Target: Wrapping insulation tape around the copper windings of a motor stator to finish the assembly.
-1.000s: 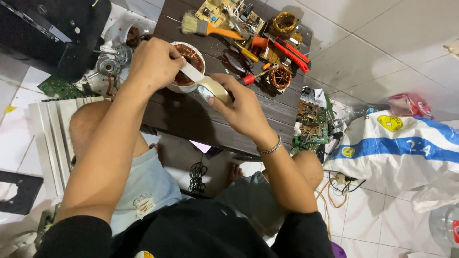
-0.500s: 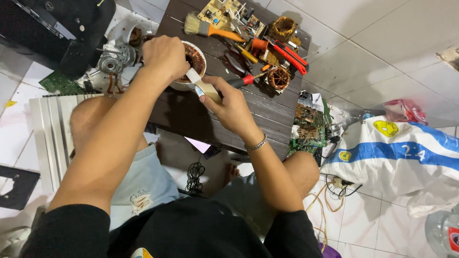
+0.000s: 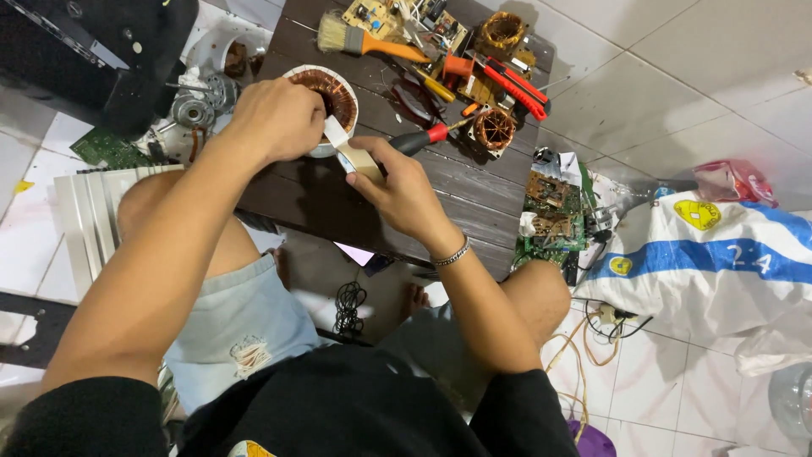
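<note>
A round motor stator (image 3: 334, 93) with copper windings in a white ring lies on a low dark wooden table (image 3: 474, 190). My left hand (image 3: 275, 118) grips the stator's near edge and pinches a strip of beige tape against it. My right hand (image 3: 402, 190) holds a roll of beige tape (image 3: 359, 161) just to the right, with the strip stretched between roll and stator. A bracelet sits on my right wrist.
On the table's far side lie a paintbrush (image 3: 364, 38), a circuit board (image 3: 423, 21), a red utility knife (image 3: 516, 85), a red-handled screwdriver (image 3: 423, 138) and two small copper coils (image 3: 495, 129). Motor parts (image 3: 199, 101) lie on the floor left; a green board (image 3: 554, 211) and a white-blue sack (image 3: 719, 254) right.
Both hands have shifted slightly toward me along the table. The tape strip between roll and stator is now shorter and the roll sits closer to the stator.
</note>
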